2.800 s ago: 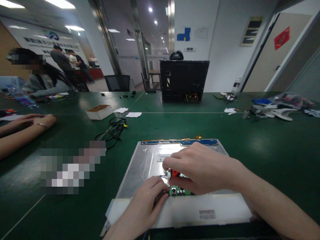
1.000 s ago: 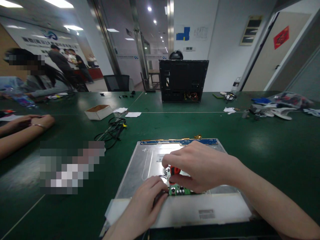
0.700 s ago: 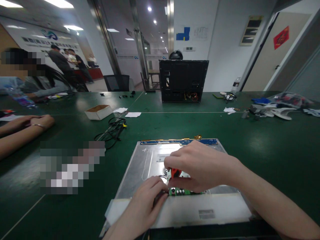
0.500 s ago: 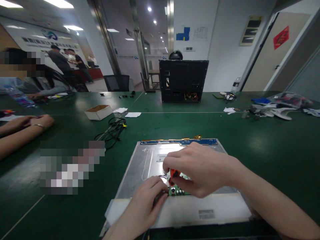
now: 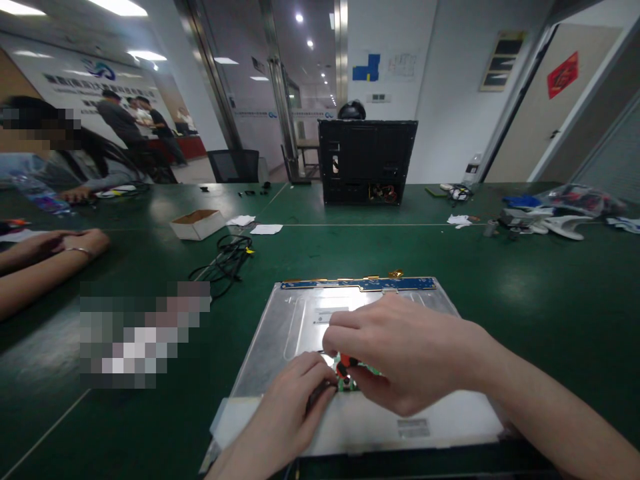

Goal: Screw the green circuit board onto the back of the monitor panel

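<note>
A silver LCD panel (image 5: 277,333) lies back side up on the table, with a narrow blue circuit board (image 5: 325,285) along its far edge. My left hand (image 5: 295,393) has curled fingers pressed at the left edge of a small green circuit board (image 5: 353,385) on the panel. Above that board, my right hand (image 5: 400,353) is closed round the red-and-black handle of a screwdriver (image 5: 345,364). The tool points down, its tip hard to make out. Most of the green board is hidden under my right hand.
Black cables (image 5: 227,263) and an open cardboard box (image 5: 199,225) are to the left. A black monitor housing (image 5: 367,160) stands at the far side. Another person's arms (image 5: 55,260) rest on the table at left. A plastic bag (image 5: 580,200) and loose parts lie at right.
My right hand has shifted slightly toward me and lower over the green board, covering more of it. My left hand stays in place.
</note>
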### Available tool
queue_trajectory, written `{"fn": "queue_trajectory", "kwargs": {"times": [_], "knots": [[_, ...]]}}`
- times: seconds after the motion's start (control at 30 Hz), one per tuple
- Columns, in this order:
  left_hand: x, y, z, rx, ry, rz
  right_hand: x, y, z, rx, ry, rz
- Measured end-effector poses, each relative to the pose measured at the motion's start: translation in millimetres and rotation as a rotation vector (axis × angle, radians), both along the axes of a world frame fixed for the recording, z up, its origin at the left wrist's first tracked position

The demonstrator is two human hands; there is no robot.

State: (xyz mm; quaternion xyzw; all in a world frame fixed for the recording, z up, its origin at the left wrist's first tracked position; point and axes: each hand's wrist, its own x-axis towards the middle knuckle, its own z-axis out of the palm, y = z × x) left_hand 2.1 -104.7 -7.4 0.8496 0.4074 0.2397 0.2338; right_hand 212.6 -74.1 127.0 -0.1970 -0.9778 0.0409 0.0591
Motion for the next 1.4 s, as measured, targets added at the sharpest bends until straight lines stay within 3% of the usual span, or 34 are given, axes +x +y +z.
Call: {"fn": "queue_trajectory", "kwargs": {"times": [0.33, 0.63, 0.93, 1.4], "knots": [[0.0, -0.9, -3.8, 0.048, -0.014, 0.006, -1.2, 5.0, -5.5, 0.045, 0.0, -0.066], [0.4, 0.3, 2.0, 0.021, 0.006, -0.007, -0.8, 0.2, 0.7, -0.018, -0.009, -0.013], [-0.9, -0.7, -1.3, 0.036, -0.002, 0.002, -1.8, 4.0, -3.8, 0.049, -0.007, -0.068], [0.5, -0.6, 2.3, 0.016, 0.003, 0.001, -1.2, 0.7, -1.1, 0.02, 0.003, -0.009]]}}
